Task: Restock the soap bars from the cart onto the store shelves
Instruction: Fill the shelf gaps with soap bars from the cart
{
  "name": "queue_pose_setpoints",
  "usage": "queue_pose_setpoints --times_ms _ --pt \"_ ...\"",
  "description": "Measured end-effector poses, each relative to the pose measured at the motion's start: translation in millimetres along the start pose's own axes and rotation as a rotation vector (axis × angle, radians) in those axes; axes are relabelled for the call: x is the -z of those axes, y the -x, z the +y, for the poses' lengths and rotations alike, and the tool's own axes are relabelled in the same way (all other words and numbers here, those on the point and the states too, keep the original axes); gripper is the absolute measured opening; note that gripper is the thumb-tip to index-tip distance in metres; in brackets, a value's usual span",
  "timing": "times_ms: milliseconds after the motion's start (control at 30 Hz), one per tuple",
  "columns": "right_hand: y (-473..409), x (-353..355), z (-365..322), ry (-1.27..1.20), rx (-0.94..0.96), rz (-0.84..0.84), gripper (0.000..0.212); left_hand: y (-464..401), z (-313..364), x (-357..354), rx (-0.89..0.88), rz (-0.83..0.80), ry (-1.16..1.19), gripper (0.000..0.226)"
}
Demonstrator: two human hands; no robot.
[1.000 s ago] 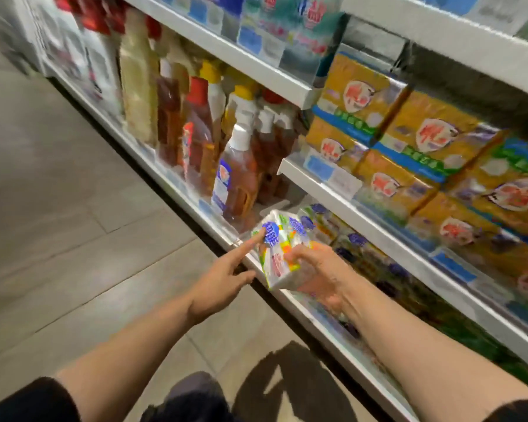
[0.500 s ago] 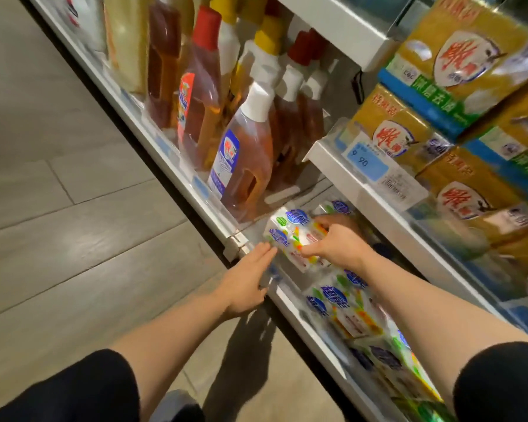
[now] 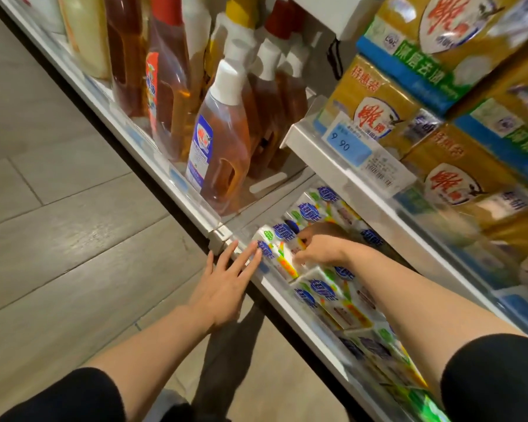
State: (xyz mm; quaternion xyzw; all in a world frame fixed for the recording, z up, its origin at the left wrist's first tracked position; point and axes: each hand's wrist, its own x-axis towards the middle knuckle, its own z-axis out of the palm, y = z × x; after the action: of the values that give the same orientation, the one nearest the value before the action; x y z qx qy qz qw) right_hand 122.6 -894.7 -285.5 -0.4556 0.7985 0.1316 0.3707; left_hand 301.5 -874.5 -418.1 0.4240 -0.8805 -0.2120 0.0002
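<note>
at centre frame, my right hand (image 3: 319, 249) grips a white, rainbow-printed wrapped soap pack (image 3: 279, 251) on the bottom white metal shelf (image 3: 290, 303); my left hand (image 3: 223, 287), fingers straight and spread, touches the pack's front edge, below amber detergent bottles (image 3: 220, 141).

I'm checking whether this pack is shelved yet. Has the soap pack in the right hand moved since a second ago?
Yes. The soap pack went from in front of the shelf rail to behind it, on the bottom shelf.
</note>
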Motion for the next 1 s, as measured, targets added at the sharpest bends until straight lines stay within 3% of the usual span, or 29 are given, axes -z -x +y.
queue_pose_setpoints --times_ms 100,267,467,767,1000 --pt "15 -4 5 -0.096 0.107 0.194 0.029 2 4 10 0.015 -0.047 -0.010 0.099" --pt "70 -22 49 0.005 0.403 0.665 0.043 19 16 29 0.027 -0.062 -0.030 0.095" --pt "168 -52 132 0.138 0.498 0.719 0.049 62 71 73 -0.151 0.050 -0.042 0.079" --pt "369 -77 302 0.028 0.349 0.994 0.045 137 299 153 -0.718 0.046 0.055 0.062" --pt "581 -139 456 -0.112 -0.088 1.337 0.034 231 548 143 -1.214 -0.060 -0.119 0.049"
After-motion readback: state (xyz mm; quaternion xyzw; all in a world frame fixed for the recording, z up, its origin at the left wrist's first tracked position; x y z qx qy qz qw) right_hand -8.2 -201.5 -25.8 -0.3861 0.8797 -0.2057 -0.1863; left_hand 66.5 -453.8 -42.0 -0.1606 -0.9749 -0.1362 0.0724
